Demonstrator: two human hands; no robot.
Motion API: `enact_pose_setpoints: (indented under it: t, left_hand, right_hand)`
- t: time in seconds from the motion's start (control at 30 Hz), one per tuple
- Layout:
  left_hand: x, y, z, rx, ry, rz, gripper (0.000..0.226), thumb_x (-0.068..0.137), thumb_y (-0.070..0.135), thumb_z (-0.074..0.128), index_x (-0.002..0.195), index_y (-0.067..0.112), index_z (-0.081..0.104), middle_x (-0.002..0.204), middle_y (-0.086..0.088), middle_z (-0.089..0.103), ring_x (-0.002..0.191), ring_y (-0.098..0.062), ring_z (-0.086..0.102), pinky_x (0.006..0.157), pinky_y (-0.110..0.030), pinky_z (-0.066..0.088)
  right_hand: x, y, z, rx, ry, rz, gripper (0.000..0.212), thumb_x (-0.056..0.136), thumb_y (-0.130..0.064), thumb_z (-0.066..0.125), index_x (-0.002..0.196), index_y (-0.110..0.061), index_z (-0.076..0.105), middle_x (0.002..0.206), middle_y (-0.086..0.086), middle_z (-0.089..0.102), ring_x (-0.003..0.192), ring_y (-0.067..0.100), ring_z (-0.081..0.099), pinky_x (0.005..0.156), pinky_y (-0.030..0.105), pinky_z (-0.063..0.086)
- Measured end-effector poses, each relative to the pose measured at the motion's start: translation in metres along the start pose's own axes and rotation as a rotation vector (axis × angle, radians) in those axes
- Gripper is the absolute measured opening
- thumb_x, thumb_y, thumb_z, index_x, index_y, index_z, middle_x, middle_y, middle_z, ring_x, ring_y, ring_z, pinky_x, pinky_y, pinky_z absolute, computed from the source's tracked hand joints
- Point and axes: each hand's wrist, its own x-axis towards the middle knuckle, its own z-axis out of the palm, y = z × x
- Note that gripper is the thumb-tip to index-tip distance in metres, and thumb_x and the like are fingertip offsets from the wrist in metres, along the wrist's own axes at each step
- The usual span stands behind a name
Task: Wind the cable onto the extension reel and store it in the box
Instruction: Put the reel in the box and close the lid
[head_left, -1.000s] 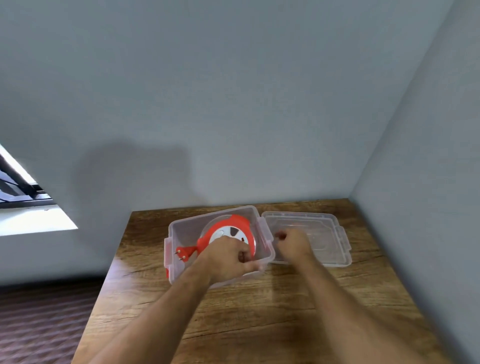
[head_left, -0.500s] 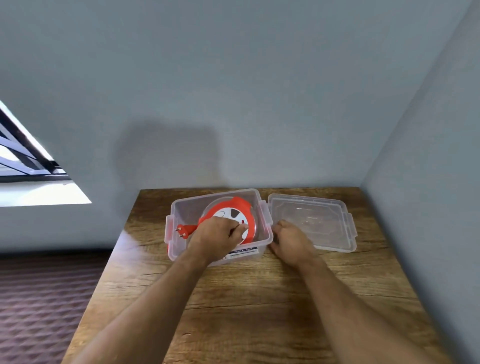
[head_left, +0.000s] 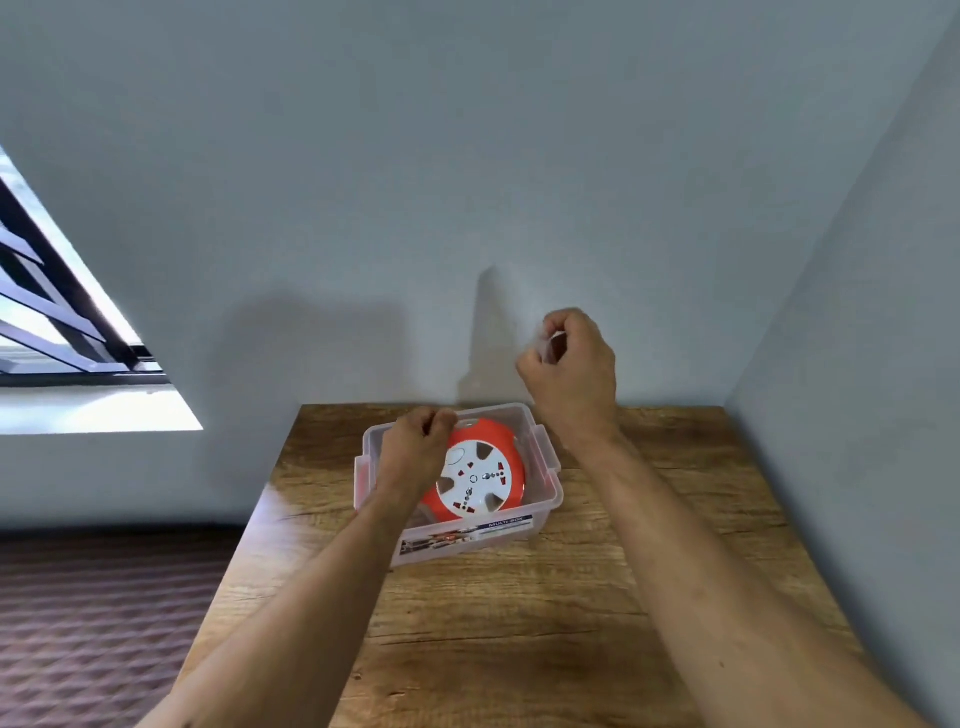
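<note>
- Lifted off the wooden table (head_left: 519, 623), the clear lid (head_left: 511, 322) that lay flat just right of the box half a second ago now stands nearly upright against the grey wall (head_left: 467, 156), faint and see-through, up at about 1 o'clock from the box.
- Table: it fills the lower middle of the view, from the wall corner down toward 6 o'clock; a window (head_left: 62, 322) shows at 9 o'clock.
- Clear plastic box (head_left: 540, 457): it sits open on the table near the wall, in the same spot as before, a printed label on its near side.
- Orange and white extension reel (head_left: 483, 478): it lies tilted inside the box, white socket face up, now uncovered where the left hand hid it earlier.
- Right hand (head_left: 571, 364): it has risen from the table edge of the box to above the box's far right corner, fingers curled, pinching the lid's edge.
- Left hand (head_left: 415, 447): it has shifted to the reel's rim at about 10 o'clock, fingers curled over the orange edge, gripping it.
</note>
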Motion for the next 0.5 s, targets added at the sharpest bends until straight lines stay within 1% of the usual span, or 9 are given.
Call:
enact_pose_setpoints:
  t: [0.1, 0.17, 0.23, 0.3, 0.33, 0.4, 0.43, 0.47, 0.5]
  left_hand:
    - [-0.001, 0.004, -0.008, -0.067, 0.077, -0.023, 0.033, 0.109, 0.034, 0.046, 0.124, 0.015, 0.067, 0.102, 0.004, 0.066, 0.092, -0.013, 0.061, 0.069, -0.019, 0.043]
    - [0.000, 0.005, -0.015, -0.143, 0.127, -0.045, 0.040, 0.110, 0.037, 0.041, 0.135, 0.012, 0.060, 0.112, 0.004, 0.060, 0.107, -0.016, 0.057, 0.086, -0.026, 0.041]
    - [0.003, 0.005, -0.022, -0.286, 0.131, -0.105, 0.048, 0.110, 0.046, 0.037, 0.138, 0.013, 0.056, 0.121, -0.001, 0.061, 0.114, -0.019, 0.057, 0.096, -0.036, 0.046]
    - [0.007, 0.003, -0.029, -0.443, 0.102, -0.205, 0.053, 0.108, 0.053, 0.033, 0.133, 0.014, 0.058, 0.127, -0.007, 0.065, 0.115, -0.026, 0.063, 0.103, -0.047, 0.053]
    - [0.011, -0.001, -0.032, -0.500, 0.093, -0.269, 0.050, 0.108, 0.051, 0.033, 0.126, 0.014, 0.061, 0.123, -0.011, 0.068, 0.113, -0.030, 0.066, 0.102, -0.051, 0.055]
    - [0.013, -0.007, -0.041, -0.568, 0.044, -0.377, 0.039, 0.110, 0.034, 0.037, 0.108, 0.009, 0.067, 0.113, -0.017, 0.071, 0.104, -0.035, 0.069, 0.097, -0.055, 0.058]
    - [0.012, -0.009, -0.045, -0.569, 0.021, -0.404, 0.034, 0.108, 0.023, 0.041, 0.101, 0.006, 0.069, 0.106, -0.017, 0.072, 0.096, -0.034, 0.070, 0.094, -0.053, 0.060]
    - [0.012, -0.013, -0.048, -0.522, 0.015, -0.410, 0.028, 0.105, 0.013, 0.045, 0.095, 0.004, 0.070, 0.099, -0.017, 0.072, 0.088, -0.031, 0.069, 0.088, -0.050, 0.062]
    - [0.011, -0.016, -0.051, -0.431, 0.032, -0.406, 0.025, 0.101, 0.006, 0.048, 0.089, 0.004, 0.070, 0.091, -0.014, 0.071, 0.080, -0.027, 0.067, 0.077, -0.042, 0.063]
  right_hand:
    - [0.003, -0.036, 0.000, 0.233, 0.199, 0.031, 0.017, 0.080, -0.007, 0.068, 0.090, -0.015, 0.058, 0.076, 0.000, 0.061, 0.062, 0.003, 0.054, 0.058, 0.012, 0.044]
    - [0.008, -0.049, -0.001, 0.375, 0.290, 0.110, 0.016, 0.079, -0.008, 0.069, 0.087, -0.016, 0.057, 0.073, -0.005, 0.059, 0.060, 0.001, 0.055, 0.059, 0.014, 0.045]
    - [0.013, -0.050, -0.002, 0.497, 0.315, 0.252, 0.013, 0.076, -0.013, 0.068, 0.082, -0.017, 0.057, 0.074, -0.001, 0.060, 0.062, 0.011, 0.058, 0.060, 0.023, 0.050]
    - [0.012, -0.041, -0.001, 0.614, 0.307, 0.460, 0.010, 0.077, -0.010, 0.065, 0.081, -0.011, 0.056, 0.071, 0.007, 0.057, 0.055, 0.015, 0.055, 0.054, 0.025, 0.050]
    - [0.009, -0.035, 0.000, 0.676, 0.295, 0.579, 0.008, 0.078, -0.007, 0.062, 0.082, -0.008, 0.056, 0.067, 0.008, 0.054, 0.051, 0.014, 0.052, 0.051, 0.026, 0.048]
    - [0.000, -0.016, 0.002, 0.780, 0.242, 0.825, 0.005, 0.080, 0.000, 0.058, 0.084, -0.003, 0.060, 0.067, 0.006, 0.054, 0.053, 0.012, 0.053, 0.054, 0.027, 0.049]
    - [-0.005, -0.004, 0.004, 0.808, 0.197, 0.934, 0.008, 0.080, 0.002, 0.056, 0.085, -0.002, 0.061, 0.070, 0.007, 0.056, 0.058, 0.014, 0.056, 0.056, 0.028, 0.053]
    - [-0.010, 0.007, 0.006, 0.818, 0.137, 1.018, 0.012, 0.078, 0.005, 0.053, 0.084, -0.002, 0.060, 0.073, 0.008, 0.056, 0.060, 0.017, 0.058, 0.055, 0.029, 0.056]
    - [-0.015, 0.018, 0.006, 0.775, 0.058, 1.069, 0.015, 0.075, 0.007, 0.049, 0.081, -0.002, 0.059, 0.074, 0.010, 0.056, 0.057, 0.019, 0.059, 0.048, 0.028, 0.053]
